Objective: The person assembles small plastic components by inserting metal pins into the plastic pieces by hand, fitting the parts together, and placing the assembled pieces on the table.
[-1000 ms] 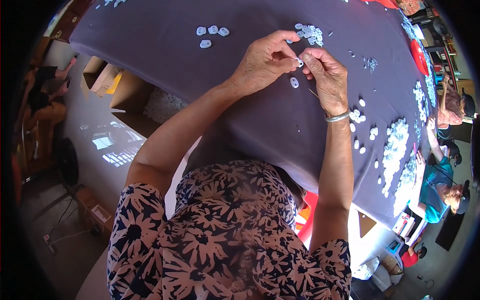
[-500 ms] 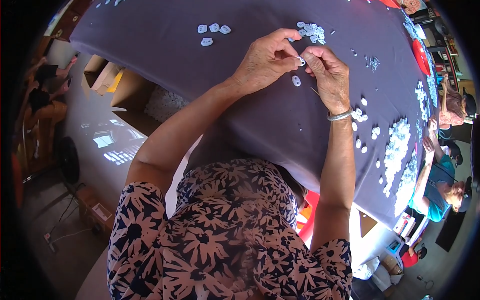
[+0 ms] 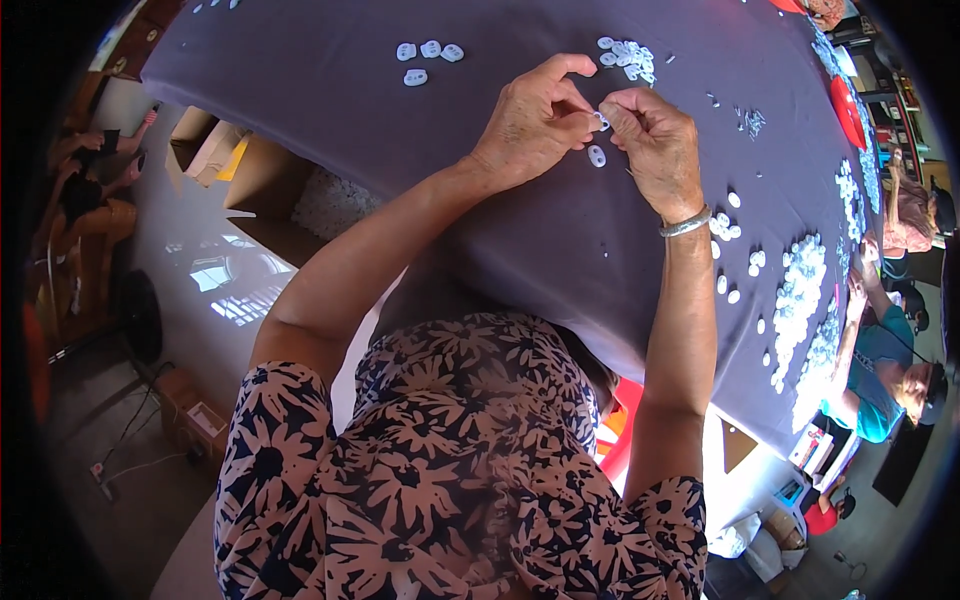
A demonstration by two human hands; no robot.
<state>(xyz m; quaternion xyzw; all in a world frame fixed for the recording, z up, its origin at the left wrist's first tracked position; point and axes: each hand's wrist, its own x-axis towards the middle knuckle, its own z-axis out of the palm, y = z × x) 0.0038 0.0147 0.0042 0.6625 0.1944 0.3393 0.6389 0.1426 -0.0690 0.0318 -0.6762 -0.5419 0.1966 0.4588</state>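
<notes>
A floral shirt [image 3: 440, 440] fills the bottom of the frame. Right of upper centre, an oval white piece [image 3: 597, 156] lies on the dark surface [image 3: 400, 130]. Just above it, the left hand [image 3: 535, 125] pinches a small white ring [image 3: 603, 122] between its fingers; the right hand's [image 3: 655, 140] fingers bunch beside it, their exact grip unclear. Beyond sits a white cluster [image 3: 630, 58].
</notes>
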